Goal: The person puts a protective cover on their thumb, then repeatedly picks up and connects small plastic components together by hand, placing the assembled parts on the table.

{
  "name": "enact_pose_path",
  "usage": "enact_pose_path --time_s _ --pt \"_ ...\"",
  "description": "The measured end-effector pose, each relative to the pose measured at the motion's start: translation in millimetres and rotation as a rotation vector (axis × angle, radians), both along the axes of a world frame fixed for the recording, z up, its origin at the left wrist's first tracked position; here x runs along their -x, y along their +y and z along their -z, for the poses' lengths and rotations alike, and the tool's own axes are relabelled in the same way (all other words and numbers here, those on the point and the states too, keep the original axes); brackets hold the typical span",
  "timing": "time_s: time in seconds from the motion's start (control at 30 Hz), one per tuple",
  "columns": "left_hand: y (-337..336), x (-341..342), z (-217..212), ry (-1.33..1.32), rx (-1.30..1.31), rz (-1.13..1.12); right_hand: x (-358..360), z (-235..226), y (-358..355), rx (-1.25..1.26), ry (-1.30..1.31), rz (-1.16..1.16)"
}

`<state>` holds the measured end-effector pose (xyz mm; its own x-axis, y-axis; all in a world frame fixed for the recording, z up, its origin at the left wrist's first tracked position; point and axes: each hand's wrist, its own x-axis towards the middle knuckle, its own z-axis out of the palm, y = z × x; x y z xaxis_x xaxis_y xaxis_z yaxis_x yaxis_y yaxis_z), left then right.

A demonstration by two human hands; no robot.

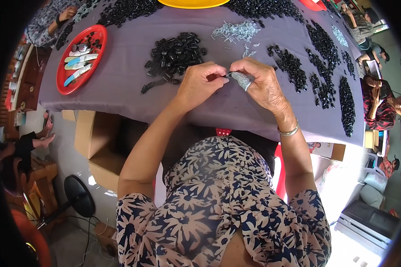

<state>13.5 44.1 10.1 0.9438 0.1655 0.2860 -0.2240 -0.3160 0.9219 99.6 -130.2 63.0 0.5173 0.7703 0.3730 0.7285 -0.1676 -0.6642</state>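
Floral blouse (pixel 209 200) below, hands (pixel 197 87) (pixel 263 84) pinch a black piece (pixel 229 75).

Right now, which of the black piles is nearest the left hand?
The black heap just beyond the left hand, right of the red dish of tools; the other black piles lie farther off, at the far side or to the right.

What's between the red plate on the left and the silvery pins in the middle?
A pile of black pieces, with cloth around it, in the head view.
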Motion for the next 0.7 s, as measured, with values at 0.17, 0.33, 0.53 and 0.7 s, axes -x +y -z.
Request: enact_pose_path --time_s 0.17,0.33,0.53,0.7 --pt "0.4 -0.4 1.4 0.022 0.013 0.011 -2.0 -0.2 0.4 0.028 -0.057 -0.007" --pt "-0.2 -0.3 -0.9 0.014 0.004 0.004 -6.1 -8.5 -1.8 0.042 -0.069 -0.021" --pt "0.2 0.2 -0.9 0.041 -0.018 0.018 -4.5 -4.5 -0.1 0.054 -0.050 -0.033" --pt "0.1 0.4 0.2 0.011 0.007 0.017 -3.3 -4.8 1.7 0.075 -0.041 -0.037"
